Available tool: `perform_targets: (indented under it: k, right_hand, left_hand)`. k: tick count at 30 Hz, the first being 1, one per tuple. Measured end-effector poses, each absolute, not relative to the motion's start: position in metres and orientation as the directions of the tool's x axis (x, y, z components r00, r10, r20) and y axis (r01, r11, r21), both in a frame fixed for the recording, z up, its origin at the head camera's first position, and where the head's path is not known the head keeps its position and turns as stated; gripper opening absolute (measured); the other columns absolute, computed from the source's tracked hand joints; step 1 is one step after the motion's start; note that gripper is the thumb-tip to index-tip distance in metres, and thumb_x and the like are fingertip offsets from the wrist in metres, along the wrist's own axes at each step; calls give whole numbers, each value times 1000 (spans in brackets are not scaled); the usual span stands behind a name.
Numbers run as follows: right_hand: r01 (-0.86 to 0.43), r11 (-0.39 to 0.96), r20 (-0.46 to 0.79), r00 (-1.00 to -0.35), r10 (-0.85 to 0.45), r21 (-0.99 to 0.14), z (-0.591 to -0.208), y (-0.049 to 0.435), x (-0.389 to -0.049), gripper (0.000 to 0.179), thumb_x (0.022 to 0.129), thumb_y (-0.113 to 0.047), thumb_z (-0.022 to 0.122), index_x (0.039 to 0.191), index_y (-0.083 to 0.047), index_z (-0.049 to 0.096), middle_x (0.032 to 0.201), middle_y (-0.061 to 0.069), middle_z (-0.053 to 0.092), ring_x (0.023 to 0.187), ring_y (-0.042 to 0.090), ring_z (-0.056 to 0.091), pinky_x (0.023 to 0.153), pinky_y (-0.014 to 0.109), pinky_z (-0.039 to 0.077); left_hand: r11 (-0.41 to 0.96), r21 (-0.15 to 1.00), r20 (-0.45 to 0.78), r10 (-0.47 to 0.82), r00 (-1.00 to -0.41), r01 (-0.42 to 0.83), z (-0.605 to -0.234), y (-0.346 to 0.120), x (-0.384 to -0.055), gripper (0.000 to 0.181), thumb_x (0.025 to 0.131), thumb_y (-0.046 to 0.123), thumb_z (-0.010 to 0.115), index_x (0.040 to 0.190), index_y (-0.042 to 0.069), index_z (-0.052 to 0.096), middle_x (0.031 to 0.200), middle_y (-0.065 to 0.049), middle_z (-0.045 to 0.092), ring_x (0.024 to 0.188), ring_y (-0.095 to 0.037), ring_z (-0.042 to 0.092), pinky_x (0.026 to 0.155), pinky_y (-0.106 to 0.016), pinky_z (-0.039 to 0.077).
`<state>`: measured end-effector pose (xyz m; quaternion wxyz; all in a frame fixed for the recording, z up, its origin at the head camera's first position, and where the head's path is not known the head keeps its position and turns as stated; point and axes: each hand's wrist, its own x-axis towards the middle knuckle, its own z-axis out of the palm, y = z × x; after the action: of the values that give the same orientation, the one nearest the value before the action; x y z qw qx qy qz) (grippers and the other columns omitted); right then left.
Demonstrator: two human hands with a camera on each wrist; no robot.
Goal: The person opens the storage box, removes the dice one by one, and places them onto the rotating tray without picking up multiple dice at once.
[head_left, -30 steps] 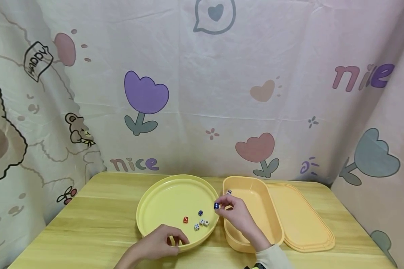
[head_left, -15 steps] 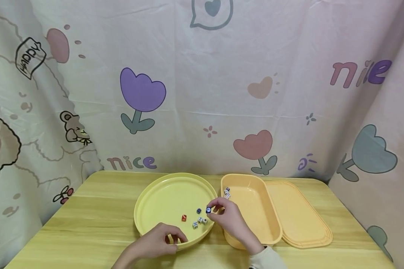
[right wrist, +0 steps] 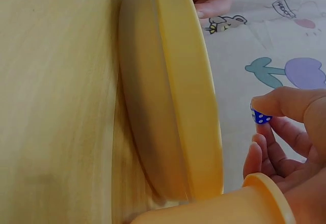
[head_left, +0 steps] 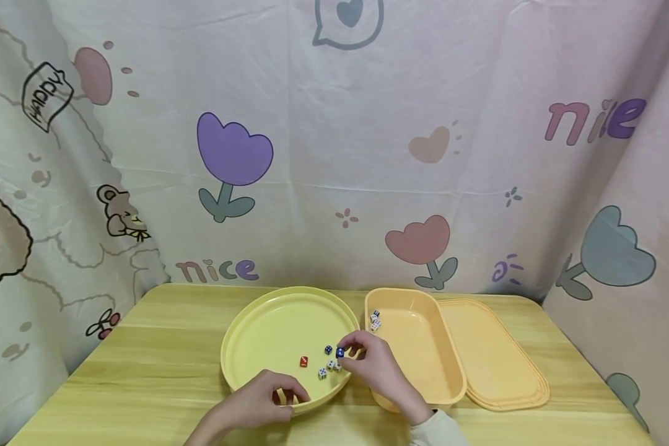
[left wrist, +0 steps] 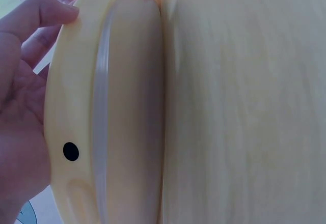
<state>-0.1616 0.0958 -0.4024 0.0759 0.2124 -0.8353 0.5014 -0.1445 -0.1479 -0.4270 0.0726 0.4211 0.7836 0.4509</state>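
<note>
Right hand (head_left: 372,364): thumb and a finger are clamped on a blue die (head_left: 340,352), the remaining fingers loosely curled below it and clear of it. The die sits at the fingertips above the right part of the round yellow tray (head_left: 267,334); the right wrist view puts it higher than the rim, apart from anything below. Left hand (head_left: 261,398): gripping the tray's near rim, thumb on the outer wall, other fingers over the inner side. Lying in the tray just left of the pinching fingertips is a dark blue die (head_left: 328,350); farther left is a red die (head_left: 303,361); nearer the person are three white dice (head_left: 331,365), one partly hidden by the right hand. Behind and right of those fingertips, several small dice (head_left: 375,325) lie against the left wall of the rectangular orange container (head_left: 424,347); beyond it, well apart from both hands, is a flat orange lid (head_left: 496,356). Step in hand, as judged: carrying a single die over the tray, the tray steadied by the left grip. Any lowering from here would call for a firm pinch, fingertips kept off the neighbouring dice, and a controlled release.
</note>
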Motion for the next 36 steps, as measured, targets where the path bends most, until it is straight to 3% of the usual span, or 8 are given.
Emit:
perform_targets:
  k: [20, 36]
  right_hand:
    - [-493, 408, 406, -868, -284, -768, -407, 96, -162, 17, 74, -1, 69, 91, -5, 64, 81, 8, 60, 69, 10, 53, 60, 25, 46]
    - [-387, 382, 318, -919, -233, -839, -397, 101, -164, 13, 82, -3, 62, 95, -2, 65, 86, 2, 60, 77, 14, 53, 68, 26, 45]
  left_hand:
    - [259, 774, 247, 717, -652, 578, -425, -147, -144, 23, 76, -1, 61, 92, 14, 67, 82, 11, 62, 71, -1, 53, 57, -22, 47]
    - [247, 761, 267, 723, -637, 599, -426, -147, -145, 24, 76, -1, 61, 93, 14, 67, 83, 9, 62, 71, 0, 53, 57, -21, 46]
